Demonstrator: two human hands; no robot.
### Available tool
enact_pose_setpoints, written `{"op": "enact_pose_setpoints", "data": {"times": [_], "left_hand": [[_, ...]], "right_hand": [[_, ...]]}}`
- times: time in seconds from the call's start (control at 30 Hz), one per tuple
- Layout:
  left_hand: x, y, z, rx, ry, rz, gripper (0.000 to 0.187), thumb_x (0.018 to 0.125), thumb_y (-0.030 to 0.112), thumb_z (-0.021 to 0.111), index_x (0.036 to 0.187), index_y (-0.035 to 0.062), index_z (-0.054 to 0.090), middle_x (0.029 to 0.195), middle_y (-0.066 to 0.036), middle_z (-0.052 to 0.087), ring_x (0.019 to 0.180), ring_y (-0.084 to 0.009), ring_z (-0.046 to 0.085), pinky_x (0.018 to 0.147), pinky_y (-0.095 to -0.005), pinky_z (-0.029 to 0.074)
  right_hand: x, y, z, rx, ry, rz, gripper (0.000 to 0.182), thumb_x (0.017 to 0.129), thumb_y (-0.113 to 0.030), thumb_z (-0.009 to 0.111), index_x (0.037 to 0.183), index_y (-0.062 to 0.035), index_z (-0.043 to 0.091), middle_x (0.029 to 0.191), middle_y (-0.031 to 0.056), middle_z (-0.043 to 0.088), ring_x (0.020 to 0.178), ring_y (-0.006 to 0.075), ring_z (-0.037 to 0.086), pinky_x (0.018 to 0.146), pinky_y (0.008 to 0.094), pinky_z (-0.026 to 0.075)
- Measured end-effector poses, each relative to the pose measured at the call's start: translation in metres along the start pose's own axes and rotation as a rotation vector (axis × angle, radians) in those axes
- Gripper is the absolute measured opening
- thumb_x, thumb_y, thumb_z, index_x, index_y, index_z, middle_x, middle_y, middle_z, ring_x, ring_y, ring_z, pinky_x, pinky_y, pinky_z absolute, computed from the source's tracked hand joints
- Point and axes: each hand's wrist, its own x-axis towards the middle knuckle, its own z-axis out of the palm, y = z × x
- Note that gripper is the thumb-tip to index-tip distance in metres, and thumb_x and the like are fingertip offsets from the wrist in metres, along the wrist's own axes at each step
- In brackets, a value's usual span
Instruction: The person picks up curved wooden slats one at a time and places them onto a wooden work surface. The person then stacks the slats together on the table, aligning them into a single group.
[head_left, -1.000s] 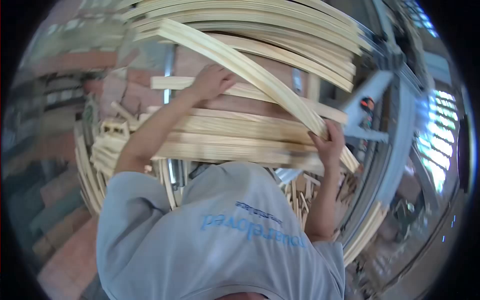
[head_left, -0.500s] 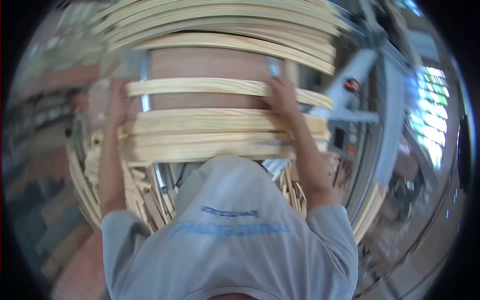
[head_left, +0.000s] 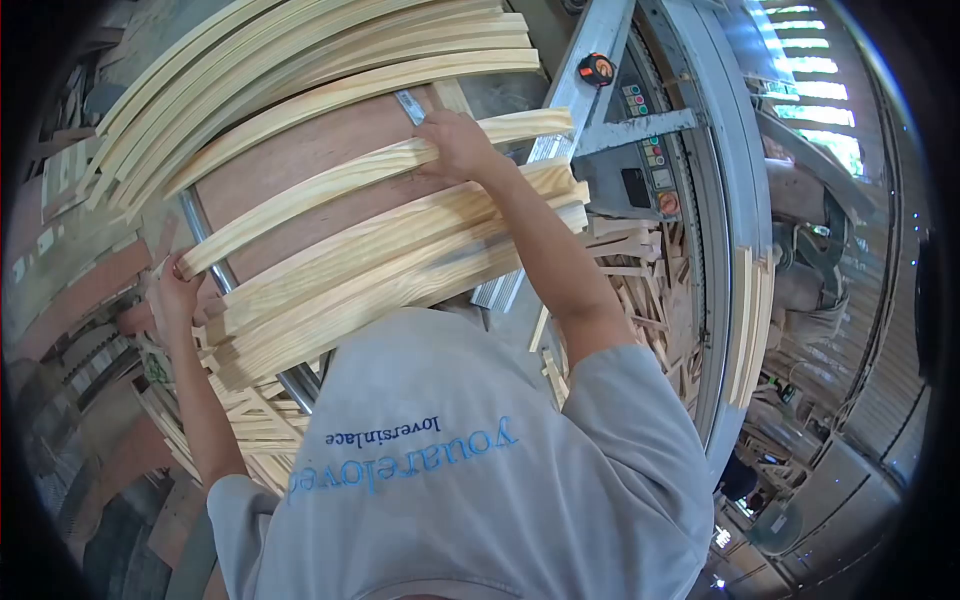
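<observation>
A long pale wooden strip (head_left: 320, 200) lies across a reddish-brown board (head_left: 290, 150). My left hand (head_left: 175, 290) is closed around its left end. My right hand (head_left: 455, 148) grips the same strip nearer its right end, fingers over the top and partly hidden. Between the strip and my body sits a stack of thicker wooden pieces (head_left: 370, 270). Beyond the strip, several more long strips (head_left: 330, 50) lie side by side. A metal bar (head_left: 205, 235) shows under the wood near my left hand.
An orange and black tape measure (head_left: 596, 69) rests on a grey metal frame (head_left: 590, 100) at the right. Beside it is a control panel (head_left: 655, 165) with coloured buttons. Wood offcuts (head_left: 650, 300) are piled below the frame. More strips (head_left: 750, 320) stand further right.
The view has turned, so the strips now slant up to the right. Both hands stay on the strip, my left hand now closed around its left end.
</observation>
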Motion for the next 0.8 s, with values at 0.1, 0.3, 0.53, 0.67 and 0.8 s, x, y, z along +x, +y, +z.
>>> {"op": "enact_pose_setpoints", "data": {"times": [0.1,0.3,0.53,0.67,0.8], "left_hand": [[0.007,-0.012,0.002,0.229,0.001,-0.028,0.056,0.07,0.018,0.086,0.12,0.0079,0.064,0.076,-0.013,0.068,0.071,-0.0238,0.067,0.064,-0.0375,0.051],[0.0,-0.001,-0.002,0.311,0.008,-0.025,0.065,0.071,0.021,0.085,0.129,0.0094,0.059,0.091,-0.017,0.071,0.082,-0.0295,0.069,0.071,-0.0408,0.052],[-0.031,0.178,0.012,0.076,-0.346,0.291,0.053,0.078,0.023,0.08,0.124,0.0092,0.058,0.118,-0.014,0.062,0.11,-0.0326,0.061,0.094,-0.0436,0.049],[0.014,0.168,0.129,-0.066,-0.024,0.805,0.048,0.071,0.036,0.079,0.108,0.0087,0.065,0.111,-0.017,0.064,0.107,-0.0365,0.059,0.092,-0.0471,0.048],[0.01,0.152,0.093,0.16,-0.198,0.685,0.046,0.08,0.049,0.071,0.102,0.0089,0.065,0.098,-0.014,0.066,0.094,-0.0362,0.064,0.083,-0.0458,0.05]], "right_hand": [[-0.001,-0.002,0.001,0.021,0.008,0.021,0.047,0.061,-0.024,0.085,0.103,-0.0096,0.069,0.102,0.0093,0.064,0.102,0.0309,0.06,0.086,0.0441,0.049],[-0.004,-0.002,0.002,-0.01,0.082,-0.045,0.048,0.062,-0.024,0.085,0.104,-0.0088,0.067,0.103,0.0136,0.064,0.101,0.0348,0.06,0.084,0.0457,0.049],[0.009,-0.001,-0.051,0.076,0.101,-0.032,0.054,0.065,-0.029,0.085,0.111,-0.0076,0.069,0.106,0.0147,0.066,0.099,0.0372,0.06,0.085,0.0458,0.049],[0.011,-0.006,-0.099,-0.016,0.257,0.006,0.045,0.065,-0.021,0.087,0.1,-0.001,0.067,0.091,0.0137,0.062,0.087,0.0333,0.058,0.076,0.0429,0.048],[0.003,-0.016,-0.113,0.059,0.341,0.044,0.051,0.069,-0.01,0.087,0.112,0.0041,0.064,0.106,0.0154,0.064,0.096,0.0286,0.061,0.084,0.0352,0.049]]}}
